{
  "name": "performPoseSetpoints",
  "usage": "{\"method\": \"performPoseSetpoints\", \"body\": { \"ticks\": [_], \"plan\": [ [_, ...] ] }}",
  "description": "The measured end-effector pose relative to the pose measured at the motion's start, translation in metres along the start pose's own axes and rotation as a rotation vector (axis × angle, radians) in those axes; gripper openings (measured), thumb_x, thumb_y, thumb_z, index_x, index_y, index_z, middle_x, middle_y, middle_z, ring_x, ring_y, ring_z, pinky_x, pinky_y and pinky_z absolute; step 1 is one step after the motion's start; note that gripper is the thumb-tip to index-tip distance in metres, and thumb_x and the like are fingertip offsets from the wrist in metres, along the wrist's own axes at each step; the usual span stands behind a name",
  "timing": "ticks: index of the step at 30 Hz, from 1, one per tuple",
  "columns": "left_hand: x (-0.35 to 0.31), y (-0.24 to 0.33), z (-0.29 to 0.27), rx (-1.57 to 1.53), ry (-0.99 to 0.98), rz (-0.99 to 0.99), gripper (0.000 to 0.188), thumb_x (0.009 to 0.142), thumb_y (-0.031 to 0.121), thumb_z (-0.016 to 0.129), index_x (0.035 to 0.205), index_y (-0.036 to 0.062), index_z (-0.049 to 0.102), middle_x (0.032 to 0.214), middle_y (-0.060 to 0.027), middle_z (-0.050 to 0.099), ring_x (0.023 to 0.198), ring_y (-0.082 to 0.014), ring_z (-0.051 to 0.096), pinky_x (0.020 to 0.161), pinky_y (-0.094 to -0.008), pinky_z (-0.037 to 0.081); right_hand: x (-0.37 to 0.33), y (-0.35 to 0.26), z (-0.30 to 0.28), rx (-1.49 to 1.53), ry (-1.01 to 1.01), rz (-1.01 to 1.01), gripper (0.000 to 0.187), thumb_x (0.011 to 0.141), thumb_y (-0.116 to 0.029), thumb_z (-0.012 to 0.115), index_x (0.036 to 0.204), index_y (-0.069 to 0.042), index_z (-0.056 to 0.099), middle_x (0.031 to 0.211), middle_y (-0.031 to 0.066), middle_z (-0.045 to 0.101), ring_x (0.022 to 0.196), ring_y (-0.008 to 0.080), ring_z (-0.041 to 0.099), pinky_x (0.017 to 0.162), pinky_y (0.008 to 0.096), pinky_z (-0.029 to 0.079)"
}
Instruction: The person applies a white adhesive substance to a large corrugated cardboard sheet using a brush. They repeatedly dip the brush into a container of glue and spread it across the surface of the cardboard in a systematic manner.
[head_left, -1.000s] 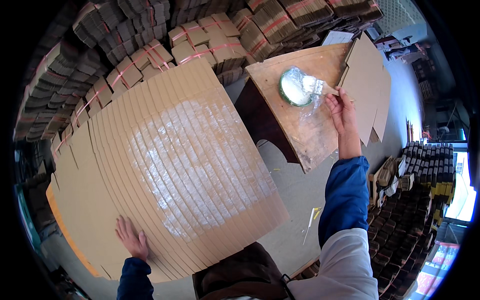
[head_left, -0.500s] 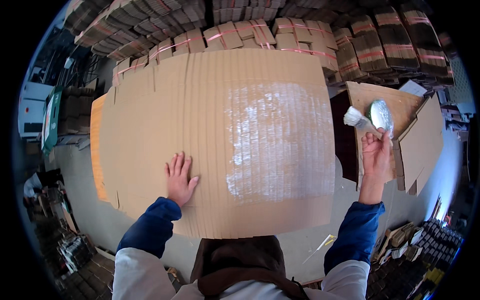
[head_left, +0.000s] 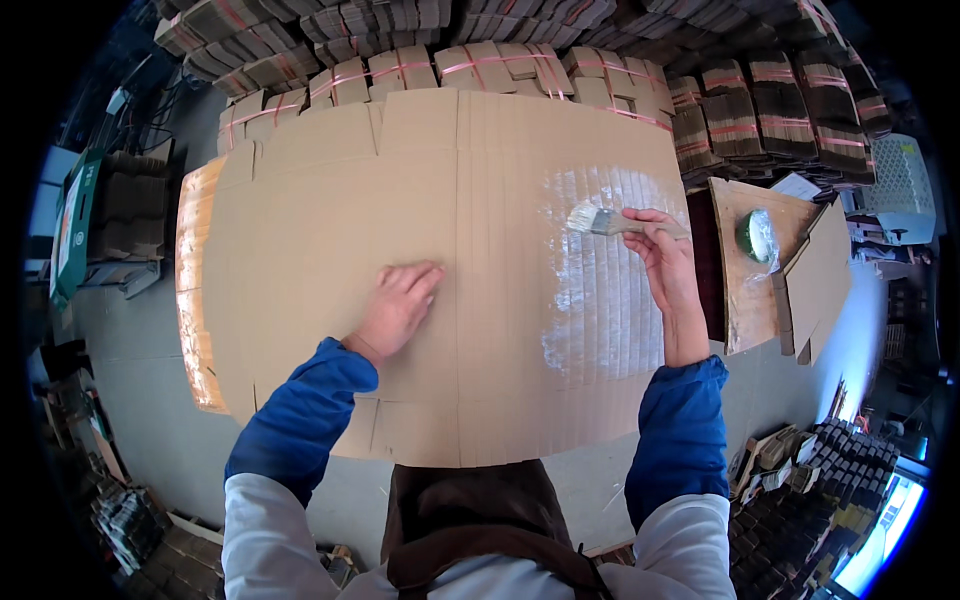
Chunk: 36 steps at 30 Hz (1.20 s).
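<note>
A large sheet of brown cardboard (head_left: 330,230) covers the table in front of me. On its right part lies a shiny wet, whitish patch (head_left: 600,310) crossed by ridges. My right hand (head_left: 662,245) is closed round the handle of a flat paintbrush (head_left: 598,219), whose pale bristles point left over the upper part of the patch. Near the middle of the sheet, my left hand (head_left: 396,305) rests on the cardboard, fingers stretched to the right and slightly blurred. Its fingertips lie just left of a long straight crease or edge in the cardboard.
On a wooden board (head_left: 738,300) at the right stands a green round container (head_left: 757,236) with clear plastic about it. Cardboard pieces (head_left: 815,275) lie beside it. Strapped cardboard bundles (head_left: 500,72) line the far side. An orange table edge (head_left: 198,290) shows at the left.
My right hand has brought the brush left from beside the container to above the wet patch. My left hand has moved right and up. The patch now appears farther right, and narrower.
</note>
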<state>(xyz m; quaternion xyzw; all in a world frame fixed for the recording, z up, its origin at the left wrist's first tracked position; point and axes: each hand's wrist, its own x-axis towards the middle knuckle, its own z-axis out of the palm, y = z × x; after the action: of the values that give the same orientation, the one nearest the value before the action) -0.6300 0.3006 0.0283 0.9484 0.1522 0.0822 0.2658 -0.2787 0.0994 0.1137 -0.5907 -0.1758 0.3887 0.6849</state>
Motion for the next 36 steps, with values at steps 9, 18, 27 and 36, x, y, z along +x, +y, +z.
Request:
{"method": "performPoseSetpoints", "body": {
  "ticks": [9, 18, 27, 36],
  "plan": [
    [0.004, -0.047, 0.0, 0.235, -0.028, -0.121, 0.053, 0.093, 0.026, 0.058, 0.144, 0.0134, 0.046, 0.156, -0.0084, 0.037, 0.147, -0.0284, 0.028, 0.117, -0.0569, 0.02, 0.055, 0.04, 0.081, -0.335, -0.174, -0.014, 0.013, 0.09, -0.009, 0.061, 0.094, 0.002, 0.067, 0.11, 0.0075, 0.068, 0.093, 0.0135, 0.064, 0.082, 0.0279, 0.051],
    [0.005, -0.048, 0.008, 0.237, -0.017, -0.157, 0.055, 0.092, 0.029, 0.059, 0.143, 0.0146, 0.048, 0.156, -0.0056, 0.036, 0.146, -0.0257, 0.029, 0.117, -0.0575, 0.02, 0.098, 0.02, 0.075, -1.14, -0.105, -0.283, 0.016, 0.085, -0.013, 0.064, 0.095, -0.001, 0.066, 0.074, 0.0088, 0.065, 0.063, 0.015, 0.058, 0.06, 0.032, 0.047],
    [0.006, -0.048, 0.009, 0.196, -0.004, -0.157, 0.054, 0.091, 0.03, 0.061, 0.142, 0.0157, 0.049, 0.155, -0.0045, 0.038, 0.146, -0.0248, 0.03, 0.117, -0.0575, 0.02, 0.091, 0.031, 0.117, -1.295, -0.182, -0.183, 0.016, 0.082, -0.014, 0.063, 0.092, 0.0, 0.064, 0.094, 0.0184, 0.067, 0.078, 0.0351, 0.065, 0.072, 0.0432, 0.052],
    [0.005, -0.051, 0.008, 0.179, -0.014, -0.155, 0.054, 0.092, 0.032, 0.06, 0.143, 0.0162, 0.049, 0.156, -0.0043, 0.036, 0.147, -0.0242, 0.028, 0.118, -0.0575, 0.02, 0.102, 0.022, 0.116, -1.169, -0.225, -0.145, 0.013, 0.085, -0.011, 0.064, 0.083, 0.002, 0.064, 0.089, 0.0086, 0.066, 0.07, 0.0172, 0.057, 0.065, 0.0302, 0.047]
  ]
}}
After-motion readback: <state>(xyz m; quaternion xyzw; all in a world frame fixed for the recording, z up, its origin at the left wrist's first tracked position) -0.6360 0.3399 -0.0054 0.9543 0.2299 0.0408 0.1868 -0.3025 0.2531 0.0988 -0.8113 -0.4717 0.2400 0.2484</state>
